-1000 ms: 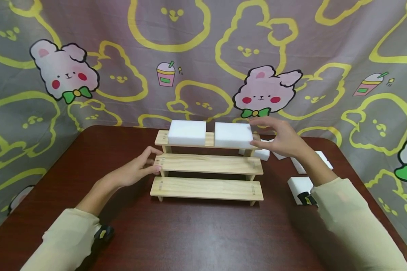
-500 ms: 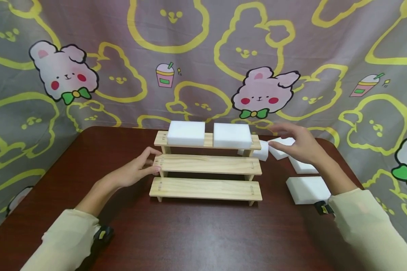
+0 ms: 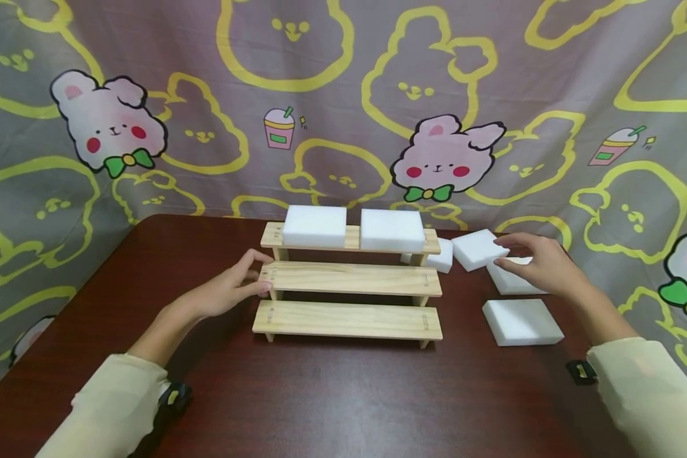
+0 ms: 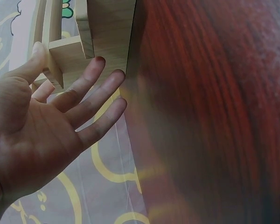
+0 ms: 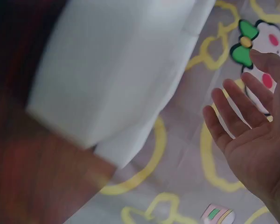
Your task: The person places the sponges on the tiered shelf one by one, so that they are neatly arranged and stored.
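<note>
A three-step wooden display shelf [image 3: 349,278] stands on the dark red table. My left hand [image 3: 223,291] holds the left end of its middle step; in the left wrist view the thumb and index finger are on that end, the other fingers stretched out. On the top step sit two white foam blocks, the left foam block [image 3: 315,222] and the right foam block [image 3: 392,228], with a small gap between them. My right hand [image 3: 544,267] holds nothing, fingers apart, over the loose foam blocks on the right, partly covering one loose foam block [image 3: 508,280].
More white foam lies right of the shelf: a tilted block [image 3: 476,249], a front block [image 3: 523,323] and a piece [image 3: 443,256] partly behind the shelf. A patterned cloth [image 3: 343,114] hangs behind the table [image 3: 332,394].
My right hand has left the right foam block on the top step and moved right, above the loose blocks. The left hand stays at the shelf's end.
</note>
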`<state>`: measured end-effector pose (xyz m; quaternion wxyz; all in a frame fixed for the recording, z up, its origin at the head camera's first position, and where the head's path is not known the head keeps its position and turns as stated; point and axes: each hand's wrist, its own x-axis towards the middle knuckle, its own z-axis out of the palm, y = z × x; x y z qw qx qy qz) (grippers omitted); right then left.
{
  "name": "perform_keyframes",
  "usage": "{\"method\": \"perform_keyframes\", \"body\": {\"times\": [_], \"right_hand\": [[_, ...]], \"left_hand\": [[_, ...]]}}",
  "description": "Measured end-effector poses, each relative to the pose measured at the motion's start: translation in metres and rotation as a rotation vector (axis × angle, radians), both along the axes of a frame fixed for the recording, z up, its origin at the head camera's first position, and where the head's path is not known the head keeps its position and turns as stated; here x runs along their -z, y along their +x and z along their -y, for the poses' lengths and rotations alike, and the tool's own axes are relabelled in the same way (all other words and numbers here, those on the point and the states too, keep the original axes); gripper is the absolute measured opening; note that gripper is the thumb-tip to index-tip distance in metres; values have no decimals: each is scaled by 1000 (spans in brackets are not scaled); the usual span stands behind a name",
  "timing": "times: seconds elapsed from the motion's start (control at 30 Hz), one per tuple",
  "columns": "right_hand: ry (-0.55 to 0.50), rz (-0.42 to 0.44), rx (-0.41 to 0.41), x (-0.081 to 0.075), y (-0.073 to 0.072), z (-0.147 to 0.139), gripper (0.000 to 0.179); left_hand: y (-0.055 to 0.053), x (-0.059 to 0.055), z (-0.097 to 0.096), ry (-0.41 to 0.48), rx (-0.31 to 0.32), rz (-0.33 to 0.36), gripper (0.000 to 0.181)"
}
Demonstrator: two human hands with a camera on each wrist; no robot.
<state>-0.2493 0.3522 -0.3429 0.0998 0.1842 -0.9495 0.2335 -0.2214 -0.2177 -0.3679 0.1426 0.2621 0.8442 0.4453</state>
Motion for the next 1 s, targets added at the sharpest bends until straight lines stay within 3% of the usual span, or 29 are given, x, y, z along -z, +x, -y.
{"method": "perform_keyframes", "body": {"times": [0.23, 0.73, 1.0], "right_hand": [[30, 24, 24, 12, 0, -27, 37], [145, 291, 151, 19, 3, -67, 51], [102, 248, 78, 29, 3, -77, 52]], "left_hand": [[0, 0, 1, -5, 1, -8, 44], [3, -4, -2, 3, 19, -13, 44], [0, -1, 0, -4, 2, 7, 45]]}}
